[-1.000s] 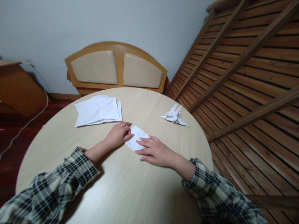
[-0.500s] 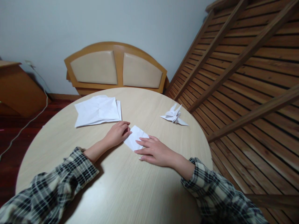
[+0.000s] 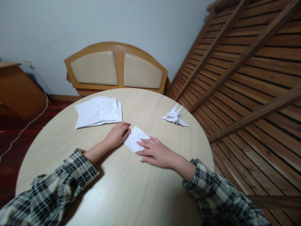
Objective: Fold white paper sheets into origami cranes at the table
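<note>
A small white folded paper [image 3: 134, 137], roughly a diamond with creases, lies on the round table between my hands. At its left edge, my left hand [image 3: 118, 134] is closed, fingers curled together and fingertips at the paper's rim. Flat across the paper's right part rests my right hand [image 3: 154, 152], its fingers stretched out and apart, covering that side. Farther to the right sits a white origami crane [image 3: 175, 116], with neither hand touching it. Beyond my left hand is a pile of creased white paper sheets [image 3: 96, 110].
The round pale wood table [image 3: 113, 191] has a curved edge on all sides. Behind it stands a headboard [image 3: 120, 70] with beige panels. A slatted wooden frame [image 3: 244, 88] leans close on the right. A white cable [image 3: 30, 121] runs along the floor at left.
My left fingertips have slid very slightly left along the folded paper's edge. My right hand stays in place on the paper, and the crane and pile have not moved.
</note>
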`<state>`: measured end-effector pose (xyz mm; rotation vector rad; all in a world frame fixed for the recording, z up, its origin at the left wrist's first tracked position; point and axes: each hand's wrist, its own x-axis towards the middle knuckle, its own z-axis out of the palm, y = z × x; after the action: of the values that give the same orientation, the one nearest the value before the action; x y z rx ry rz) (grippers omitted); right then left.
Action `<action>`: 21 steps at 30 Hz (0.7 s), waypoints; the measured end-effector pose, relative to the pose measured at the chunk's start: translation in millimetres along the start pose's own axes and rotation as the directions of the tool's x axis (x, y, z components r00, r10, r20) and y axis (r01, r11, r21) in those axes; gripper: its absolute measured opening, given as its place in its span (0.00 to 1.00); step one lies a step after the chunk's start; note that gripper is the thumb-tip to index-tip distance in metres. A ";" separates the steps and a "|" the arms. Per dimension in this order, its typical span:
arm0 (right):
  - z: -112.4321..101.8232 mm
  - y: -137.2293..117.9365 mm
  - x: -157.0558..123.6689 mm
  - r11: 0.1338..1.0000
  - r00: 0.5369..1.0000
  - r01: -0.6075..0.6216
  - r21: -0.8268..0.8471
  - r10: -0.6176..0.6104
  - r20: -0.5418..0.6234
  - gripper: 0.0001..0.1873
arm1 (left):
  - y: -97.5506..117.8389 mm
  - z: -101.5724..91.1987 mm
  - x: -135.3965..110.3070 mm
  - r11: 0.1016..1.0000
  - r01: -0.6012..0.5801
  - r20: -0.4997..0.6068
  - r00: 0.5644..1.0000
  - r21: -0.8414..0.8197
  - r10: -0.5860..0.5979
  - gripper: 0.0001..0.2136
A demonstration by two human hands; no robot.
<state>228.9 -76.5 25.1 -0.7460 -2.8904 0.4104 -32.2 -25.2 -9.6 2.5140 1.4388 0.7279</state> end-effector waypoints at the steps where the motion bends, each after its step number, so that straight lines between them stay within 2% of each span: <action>1: -0.2 -0.1 0.0 1.000 1.000 0.001 -0.001 -0.001 0.001 0.20 | 0.7 -0.6 0.1 1.000 0.001 -0.001 1.000 -0.002 -0.001 0.07; 13: -1.3 -0.7 0.4 1.000 1.000 0.001 0.007 -0.001 -0.005 0.20 | 4.2 -1.0 -0.5 0.999 -0.027 -0.020 0.999 0.024 0.028 0.04; 21: 0.9 0.4 -0.5 1.000 1.000 0.008 0.002 -0.008 -0.003 0.21 | 10.3 -2.4 -2.4 0.966 -0.227 -0.071 0.969 0.120 0.237 0.13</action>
<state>229.3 -76.7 24.1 -0.7341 -2.8891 0.4109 -26.4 -32.9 -4.6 2.8032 1.2542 0.8231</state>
